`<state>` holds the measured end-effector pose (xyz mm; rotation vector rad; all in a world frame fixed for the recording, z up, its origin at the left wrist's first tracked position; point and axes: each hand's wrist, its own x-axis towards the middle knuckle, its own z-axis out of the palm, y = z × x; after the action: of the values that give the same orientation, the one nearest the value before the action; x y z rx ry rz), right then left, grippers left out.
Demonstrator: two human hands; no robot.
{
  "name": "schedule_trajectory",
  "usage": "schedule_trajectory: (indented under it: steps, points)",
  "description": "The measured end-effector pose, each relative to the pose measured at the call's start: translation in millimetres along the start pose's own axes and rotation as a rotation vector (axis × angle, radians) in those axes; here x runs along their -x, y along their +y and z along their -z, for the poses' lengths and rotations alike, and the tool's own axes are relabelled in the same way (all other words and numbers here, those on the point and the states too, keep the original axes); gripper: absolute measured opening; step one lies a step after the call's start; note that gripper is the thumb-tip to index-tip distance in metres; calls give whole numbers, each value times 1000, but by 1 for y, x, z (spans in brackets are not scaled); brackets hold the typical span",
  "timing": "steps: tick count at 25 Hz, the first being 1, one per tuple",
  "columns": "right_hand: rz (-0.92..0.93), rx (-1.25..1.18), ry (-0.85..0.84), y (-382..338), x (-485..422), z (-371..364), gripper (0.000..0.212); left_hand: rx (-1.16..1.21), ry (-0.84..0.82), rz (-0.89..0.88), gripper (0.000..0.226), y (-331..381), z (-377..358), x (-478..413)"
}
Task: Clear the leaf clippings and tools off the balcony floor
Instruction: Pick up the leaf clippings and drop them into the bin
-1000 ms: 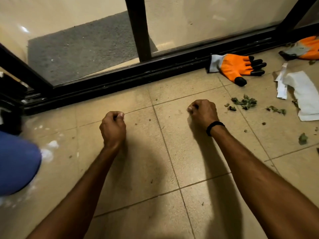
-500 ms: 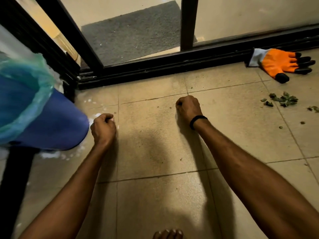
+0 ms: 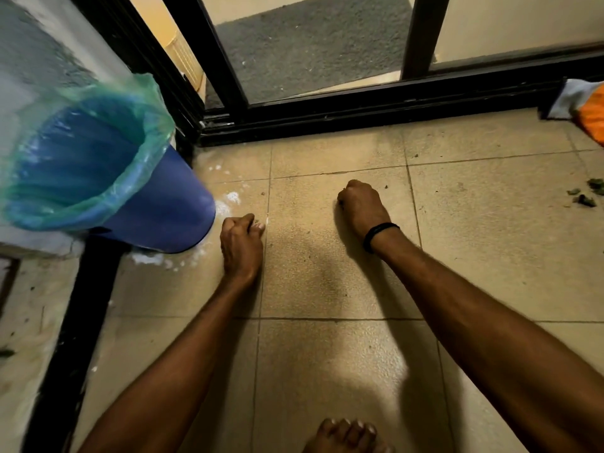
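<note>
Beige floor tiles (image 3: 330,361) fill the view, and both arms reach out low over them. Left hand (image 3: 242,245) is curled into a fist just beside the base of the blue bin (image 3: 163,214), knuckles up, and a tiny greenish leaf scrap (image 3: 257,221) shows pinched at the fingertips. Right hand (image 3: 359,204) is clenched tight too, a little further forward and well apart from the left, with a black wristband (image 3: 379,235) round the wrist; whether anything sits inside that fist I cannot tell, the fingers hide it. The bin appears tilted in this wide view, its mouth lined with a translucent green bag (image 3: 148,125) folded over the rim. White powdery specks (image 3: 230,199) dot the tile around its base, between the bin and the left hand. Over at the far right edge, a small cluster of leaf clippings (image 3: 586,195) lies loose on the floor, well away from either hand. Above them, right against the black door track (image 3: 359,107), an orange and grey glove (image 3: 588,112) lies half cut off by the frame. Behind the glass, a grey mat (image 3: 310,44) lies on the inside floor. At the bottom edge, the toes of a bare foot (image 3: 346,434) poke in between the two forearms.
</note>
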<state>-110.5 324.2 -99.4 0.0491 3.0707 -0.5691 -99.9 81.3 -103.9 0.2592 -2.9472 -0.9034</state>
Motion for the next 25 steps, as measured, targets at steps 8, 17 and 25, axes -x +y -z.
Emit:
schedule_trajectory:
  steps: [8,17,25]
  points:
    - [-111,29,45,-18,27,1,22,-108,117,-90,16,8,-15,8]
    - [-705,-1743,-158,-52,7,91,5,123,343,-357,12,80,66,25]
    - [96,-1520,-50,-249,-42,195,13,104,674,-95,20,69,276,-39]
